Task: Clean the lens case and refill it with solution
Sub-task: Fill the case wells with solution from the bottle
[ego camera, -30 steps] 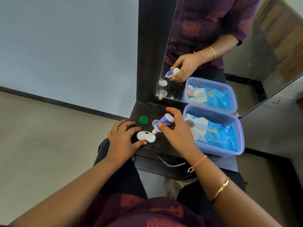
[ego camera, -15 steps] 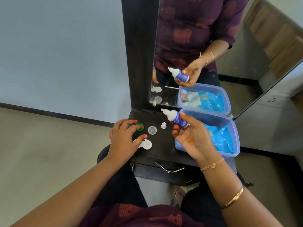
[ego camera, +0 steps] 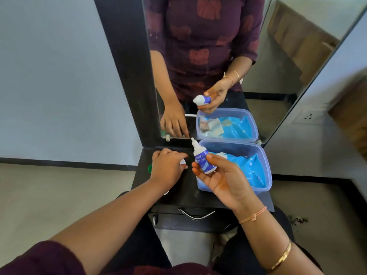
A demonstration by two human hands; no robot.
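The uncapped solution bottle (ego camera: 203, 159) is gripped upright by the right hand (ego camera: 222, 179). The left hand (ego camera: 168, 167) is curled, palm down, over the black bench (ego camera: 178, 193); whether anything is pinched cannot be told.

One bottle (ego camera: 203, 158), one tub (ego camera: 265, 171), two hands (ego camera: 168, 169)

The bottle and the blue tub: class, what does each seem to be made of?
Bottle: probably soft white plastic, matt, with a glossy blue printed label.
Tub: likely translucent blue plastic; the packets inside show through its smooth wall.
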